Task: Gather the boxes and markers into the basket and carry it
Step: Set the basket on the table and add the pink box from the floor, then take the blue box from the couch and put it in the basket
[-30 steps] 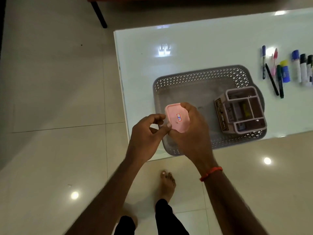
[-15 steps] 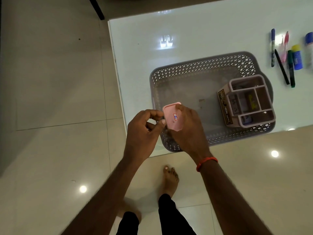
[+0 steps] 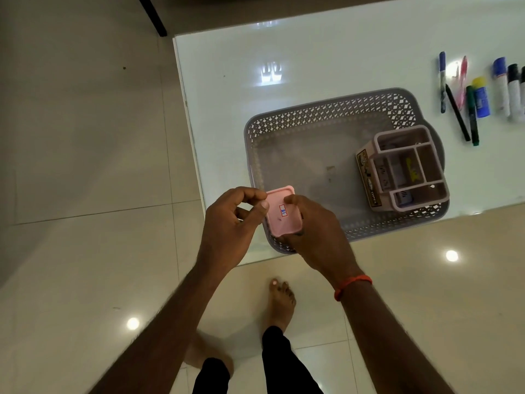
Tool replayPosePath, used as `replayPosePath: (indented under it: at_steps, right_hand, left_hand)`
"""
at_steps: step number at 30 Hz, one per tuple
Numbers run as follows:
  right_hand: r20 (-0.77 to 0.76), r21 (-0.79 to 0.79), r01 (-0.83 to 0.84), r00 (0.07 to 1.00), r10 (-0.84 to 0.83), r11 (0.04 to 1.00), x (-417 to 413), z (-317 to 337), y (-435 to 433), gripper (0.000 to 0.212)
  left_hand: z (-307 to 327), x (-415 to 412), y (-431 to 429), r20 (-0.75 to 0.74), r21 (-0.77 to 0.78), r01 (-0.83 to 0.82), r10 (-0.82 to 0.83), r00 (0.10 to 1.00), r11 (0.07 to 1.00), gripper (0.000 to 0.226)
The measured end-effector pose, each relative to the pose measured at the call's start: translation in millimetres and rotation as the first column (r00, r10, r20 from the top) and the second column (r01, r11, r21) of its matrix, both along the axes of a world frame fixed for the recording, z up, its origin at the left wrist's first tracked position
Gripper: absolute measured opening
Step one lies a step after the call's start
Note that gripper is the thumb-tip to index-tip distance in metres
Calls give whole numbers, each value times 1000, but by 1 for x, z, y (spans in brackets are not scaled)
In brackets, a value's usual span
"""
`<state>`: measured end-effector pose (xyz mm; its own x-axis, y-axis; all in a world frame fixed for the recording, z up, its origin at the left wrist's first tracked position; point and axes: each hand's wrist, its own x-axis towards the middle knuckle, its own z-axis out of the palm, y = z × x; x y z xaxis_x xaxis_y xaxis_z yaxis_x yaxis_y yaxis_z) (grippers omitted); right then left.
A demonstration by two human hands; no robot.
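A small pink box with a blue and red sticker hangs over the near left corner of the grey lattice basket. My right hand grips it from the right and below. My left hand pinches its left edge with thumb and forefinger. Inside the basket at the right stands a beige compartment box. Several markers and pens lie on the table to the right of the basket.
The basket sits on a white glossy table near its front left corner. Beyond the table edge lies a tiled floor, where my bare feet stand. A dark furniture leg crosses the top left.
The pink box has tipped from a tilted pose to lie flatter, sticker up, and sits slightly lower over the basket corner. The view has shifted a little; both hands stay on the box.
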<state>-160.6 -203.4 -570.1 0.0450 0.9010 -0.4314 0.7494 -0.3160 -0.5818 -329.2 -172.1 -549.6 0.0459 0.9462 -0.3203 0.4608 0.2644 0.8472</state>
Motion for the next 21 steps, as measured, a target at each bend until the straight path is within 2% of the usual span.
replayPosePath:
  at_steps: [3,6,8,13,18,21]
  right_hand:
    - [27,-12,-34,999,34,999,3,4,-1,58]
    - [62,8,-42,997,42,999,2,7,-5,55]
    - [20,57,26,999,-27,998,-1,14,-8,53]
    - [40,247,87,994,-100,965,-21,43,-6,54]
    - [102,296,-27,995,-4,955,-47,82,-3,61]
    - [111,306,-45,994,11,951,-66,117,-1,61]
  left_hand:
    - [2,-4,-4,35,-14,8,-7,999,1000,12]
    - [7,-11,-11,43,0,67,-67,997,998,12]
    - [12,-20,-14,7,28,126,-126,992,992,15]
    - [33,-48,-17,-142,-9,274,-273,952,962,44]
    - [79,-72,-17,-161,53,213,-202,966,976,51]
    - [117,-90,-19,-212,40,219,-206,955,975,59]
